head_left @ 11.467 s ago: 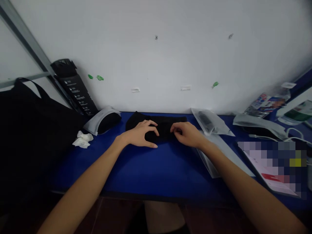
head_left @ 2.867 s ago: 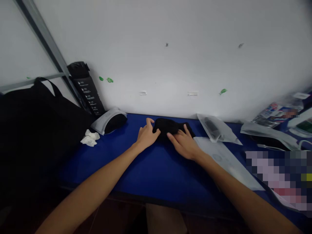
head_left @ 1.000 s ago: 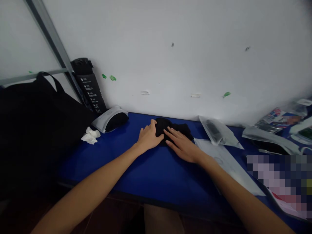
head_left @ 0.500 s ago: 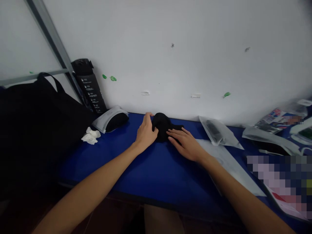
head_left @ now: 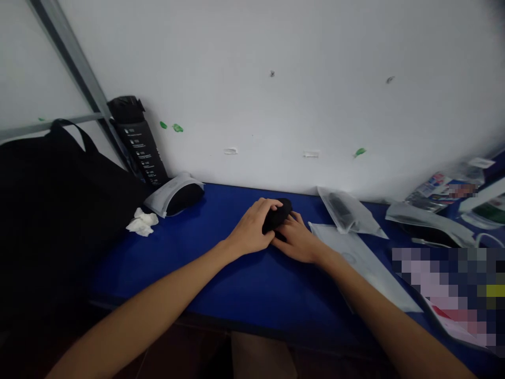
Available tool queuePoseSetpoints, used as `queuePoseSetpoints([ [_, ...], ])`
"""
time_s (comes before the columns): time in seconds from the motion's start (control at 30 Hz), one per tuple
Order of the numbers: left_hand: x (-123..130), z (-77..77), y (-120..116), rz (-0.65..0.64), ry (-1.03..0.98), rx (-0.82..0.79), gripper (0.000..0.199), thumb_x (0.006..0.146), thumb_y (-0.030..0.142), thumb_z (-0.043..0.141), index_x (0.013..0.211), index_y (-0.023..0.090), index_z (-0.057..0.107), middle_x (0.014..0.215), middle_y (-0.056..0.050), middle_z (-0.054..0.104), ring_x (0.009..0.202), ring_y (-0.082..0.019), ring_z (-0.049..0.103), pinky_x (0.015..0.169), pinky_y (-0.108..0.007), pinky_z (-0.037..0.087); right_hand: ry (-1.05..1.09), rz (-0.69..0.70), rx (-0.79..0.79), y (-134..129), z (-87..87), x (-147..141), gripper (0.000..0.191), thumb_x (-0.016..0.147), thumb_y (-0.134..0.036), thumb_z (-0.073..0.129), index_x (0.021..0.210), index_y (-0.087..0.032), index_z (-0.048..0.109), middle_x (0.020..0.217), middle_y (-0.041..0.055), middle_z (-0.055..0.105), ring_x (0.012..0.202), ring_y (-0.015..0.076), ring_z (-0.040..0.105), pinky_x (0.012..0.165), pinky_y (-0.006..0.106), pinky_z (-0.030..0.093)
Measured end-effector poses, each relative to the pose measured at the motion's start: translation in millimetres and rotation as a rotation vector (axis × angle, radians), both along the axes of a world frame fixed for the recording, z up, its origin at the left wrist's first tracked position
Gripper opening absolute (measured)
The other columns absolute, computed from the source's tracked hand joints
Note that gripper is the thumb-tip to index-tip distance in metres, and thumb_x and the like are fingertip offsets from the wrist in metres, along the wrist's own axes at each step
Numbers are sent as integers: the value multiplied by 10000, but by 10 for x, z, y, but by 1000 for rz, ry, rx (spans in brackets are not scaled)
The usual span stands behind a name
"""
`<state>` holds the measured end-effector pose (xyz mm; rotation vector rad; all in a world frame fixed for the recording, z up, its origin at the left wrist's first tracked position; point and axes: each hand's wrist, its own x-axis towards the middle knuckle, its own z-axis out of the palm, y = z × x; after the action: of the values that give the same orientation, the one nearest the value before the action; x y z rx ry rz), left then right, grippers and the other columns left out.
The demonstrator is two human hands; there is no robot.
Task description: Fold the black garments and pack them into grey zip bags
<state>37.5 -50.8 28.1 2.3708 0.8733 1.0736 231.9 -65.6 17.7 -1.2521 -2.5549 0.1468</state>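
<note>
Between my hands is a soft, rounded black cloth item [head_left: 278, 213], bunched or folded above the blue tabletop; its exact kind does not show. My left hand [head_left: 256, 226] grips its left side, fingers over the top and thumb at the near edge. My right hand [head_left: 298, 238] holds the lower right part, with some fingertips hidden beneath the cloth. The two hands nearly touch at the near edge. Just right of my right hand lies a flat frosted plastic pouch [head_left: 355, 263].
A frosted zip pouch with something black inside [head_left: 183, 200] and crumpled tissue [head_left: 142, 222] lie left, beside a black bottle [head_left: 144, 152] and large black bag [head_left: 63, 210]. Rightward are more pouches [head_left: 351, 213] and a clear plastic bottle [head_left: 445, 184]. A white wall [head_left: 252, 95] borders the table.
The black cloth, earlier spread with a strip reaching right, is now folded into a compact bundle. My left hand has moved right, over it; my right hand's fingers have gone from lying on it to underneath.
</note>
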Motion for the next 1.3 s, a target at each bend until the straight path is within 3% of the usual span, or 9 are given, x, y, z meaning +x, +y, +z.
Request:
queuePoseSetpoints([
  [0.2,-18,-100,43,161,75,-50,785,733,-5,608,1456,227,410,1499,-147,505,1391,-312,519,1153,-490,466,-8,-2,2,6,-36,-3,350,1020,-409,534,1253,-222,717,1375,146,695,1428,367,498,1241,658,229],
  [0.43,-52,-123,66,151,117,-159,802,709,-80,562,1435,234,430,1480,-132,527,1357,-287,562,1149,-455,491,1,-9,14,11,-64,-2,454,1050,-495,519,1388,-228,661,1473,150,637,1434,371,495,1190,617,349],
  [0.67,-151,-30,110,195,236,-32,724,691,-111,556,1314,259,561,1343,-78,591,1260,-281,602,1065,-440,548,146,-35,54,39,12,-11,294,1061,-374,505,1122,-233,755,1225,101,775,1248,312,641,1149,541,377],
  [0.8,-211,-34,183,247,269,-2,693,690,-109,560,1291,234,595,1326,-87,596,1240,-288,603,1059,-458,551,200,-88,89,74,24,13,305,1070,-361,484,996,-227,747,1114,91,791,1112,293,685,1041,475,446],
  [1.07,-167,-116,218,63,227,-13,776,751,24,660,1490,207,509,1587,-136,507,1476,-330,494,1214,-522,450,178,-59,63,101,-4,36,241,1032,-303,523,989,-196,734,1081,106,783,1069,294,692,960,431,474],
  [1.3,-127,-145,198,-39,237,23,822,844,182,667,1604,200,355,1648,-166,454,1551,-321,415,1296,-558,342,176,-58,61,98,-2,32,218,1016,-292,550,1034,-183,738,1141,130,777,1092,302,684,971,435,470],
])
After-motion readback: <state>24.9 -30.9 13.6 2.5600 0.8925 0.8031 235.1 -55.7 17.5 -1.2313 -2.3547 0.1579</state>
